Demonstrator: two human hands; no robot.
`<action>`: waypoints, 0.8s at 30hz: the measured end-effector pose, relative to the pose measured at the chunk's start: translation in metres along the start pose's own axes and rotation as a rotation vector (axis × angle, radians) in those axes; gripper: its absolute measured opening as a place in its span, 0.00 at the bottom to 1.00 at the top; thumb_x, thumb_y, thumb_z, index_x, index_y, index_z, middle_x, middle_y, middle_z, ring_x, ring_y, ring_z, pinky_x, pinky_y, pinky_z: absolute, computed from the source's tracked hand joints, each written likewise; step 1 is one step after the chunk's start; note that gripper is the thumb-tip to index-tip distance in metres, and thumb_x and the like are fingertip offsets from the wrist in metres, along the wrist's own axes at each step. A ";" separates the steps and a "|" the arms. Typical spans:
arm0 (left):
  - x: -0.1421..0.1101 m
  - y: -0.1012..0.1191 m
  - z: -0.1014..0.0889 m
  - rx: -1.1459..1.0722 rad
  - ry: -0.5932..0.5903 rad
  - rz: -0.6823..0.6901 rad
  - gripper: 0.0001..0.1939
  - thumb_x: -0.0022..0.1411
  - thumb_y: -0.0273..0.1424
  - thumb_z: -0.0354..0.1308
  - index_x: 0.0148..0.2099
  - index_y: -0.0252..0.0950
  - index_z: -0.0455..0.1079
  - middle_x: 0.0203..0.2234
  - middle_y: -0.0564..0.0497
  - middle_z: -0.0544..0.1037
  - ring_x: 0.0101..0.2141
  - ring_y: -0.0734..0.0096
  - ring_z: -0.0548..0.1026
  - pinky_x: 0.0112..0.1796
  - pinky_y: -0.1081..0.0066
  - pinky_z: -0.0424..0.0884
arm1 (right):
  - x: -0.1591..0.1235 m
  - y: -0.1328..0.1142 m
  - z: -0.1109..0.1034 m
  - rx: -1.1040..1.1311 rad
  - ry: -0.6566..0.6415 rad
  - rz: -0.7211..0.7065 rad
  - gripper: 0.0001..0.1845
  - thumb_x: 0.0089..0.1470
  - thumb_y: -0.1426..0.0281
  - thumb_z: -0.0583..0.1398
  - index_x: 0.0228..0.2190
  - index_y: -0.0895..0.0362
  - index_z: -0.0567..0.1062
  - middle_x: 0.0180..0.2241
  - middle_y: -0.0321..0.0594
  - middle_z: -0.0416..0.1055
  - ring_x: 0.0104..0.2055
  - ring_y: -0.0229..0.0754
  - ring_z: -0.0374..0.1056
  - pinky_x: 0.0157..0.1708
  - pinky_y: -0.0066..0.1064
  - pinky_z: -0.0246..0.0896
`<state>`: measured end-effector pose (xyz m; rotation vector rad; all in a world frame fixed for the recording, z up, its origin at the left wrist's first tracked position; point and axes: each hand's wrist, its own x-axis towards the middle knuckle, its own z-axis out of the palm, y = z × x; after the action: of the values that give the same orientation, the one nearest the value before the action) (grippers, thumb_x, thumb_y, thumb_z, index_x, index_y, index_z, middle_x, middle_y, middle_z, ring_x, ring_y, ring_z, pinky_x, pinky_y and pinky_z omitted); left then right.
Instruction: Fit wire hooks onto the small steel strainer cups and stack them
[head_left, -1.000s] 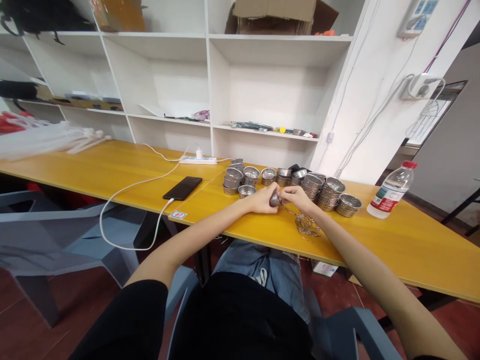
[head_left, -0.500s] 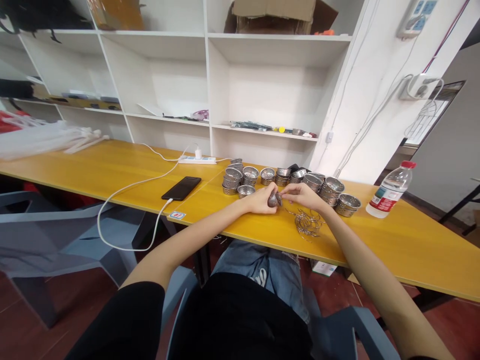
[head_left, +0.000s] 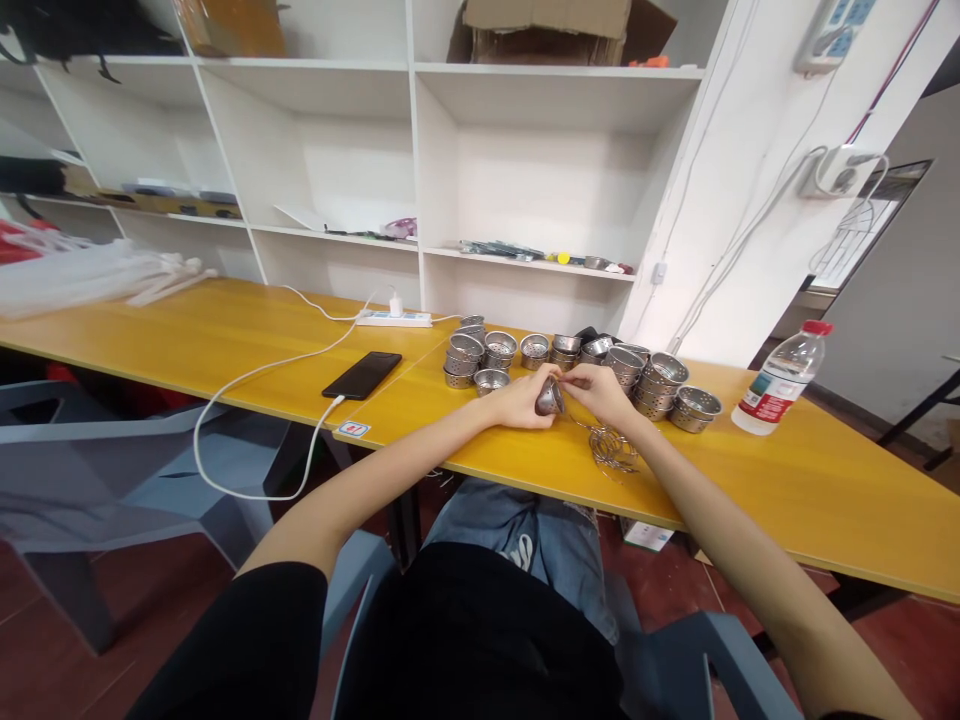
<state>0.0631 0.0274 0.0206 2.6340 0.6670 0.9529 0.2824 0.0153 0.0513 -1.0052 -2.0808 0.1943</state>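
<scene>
My left hand (head_left: 525, 400) is closed around a small perforated metal strainer cup (head_left: 550, 398), tilted so its open side faces right. At the cup's upper rim, my right hand (head_left: 596, 388) pinches with thumb and finger; what sits between the fingertips is too small to make out. Below the right hand, a tangle of thin metal wire rings (head_left: 613, 448) lies on the yellow table. Behind both hands stand several more metal strainer cups (head_left: 500, 347), some stacked, and a further stack (head_left: 664, 385) is just right of my right wrist.
A black phone (head_left: 363, 375) with a white charging cable (head_left: 247, 380) lies to the left on the table (head_left: 420, 440). A power strip (head_left: 394, 319) sits at the back. On the right stands a plastic bottle (head_left: 784, 380) with a red cap. White shelves (head_left: 525, 170) rise behind.
My right hand has shifted slightly left along the cup's rim, and its fingers have bent closer to it. The left hand still holds the cup in nearly the same place.
</scene>
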 end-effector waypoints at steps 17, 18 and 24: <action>0.000 0.001 0.000 -0.029 -0.003 -0.008 0.39 0.54 0.35 0.64 0.64 0.40 0.51 0.55 0.39 0.74 0.51 0.49 0.78 0.52 0.54 0.73 | -0.005 -0.013 0.019 -0.059 -0.041 -0.048 0.09 0.55 0.75 0.60 0.30 0.60 0.82 0.29 0.40 0.80 0.29 0.41 0.72 0.34 0.30 0.64; 0.000 0.001 0.000 -0.036 0.000 -0.007 0.40 0.54 0.35 0.64 0.65 0.39 0.51 0.55 0.39 0.74 0.51 0.48 0.78 0.52 0.54 0.73 | -0.005 -0.014 0.019 -0.056 -0.022 -0.038 0.09 0.55 0.75 0.60 0.30 0.60 0.82 0.29 0.41 0.80 0.29 0.41 0.72 0.34 0.30 0.65; 0.000 -0.001 0.002 -0.044 0.001 0.004 0.41 0.54 0.35 0.64 0.66 0.39 0.50 0.55 0.38 0.75 0.51 0.48 0.78 0.52 0.52 0.73 | -0.005 -0.012 0.018 -0.085 0.046 -0.026 0.09 0.55 0.74 0.60 0.31 0.60 0.82 0.31 0.43 0.80 0.32 0.43 0.73 0.36 0.32 0.66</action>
<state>0.0641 0.0281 0.0187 2.5978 0.6346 0.9590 0.2641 0.0074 0.0414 -1.0232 -2.0737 0.0696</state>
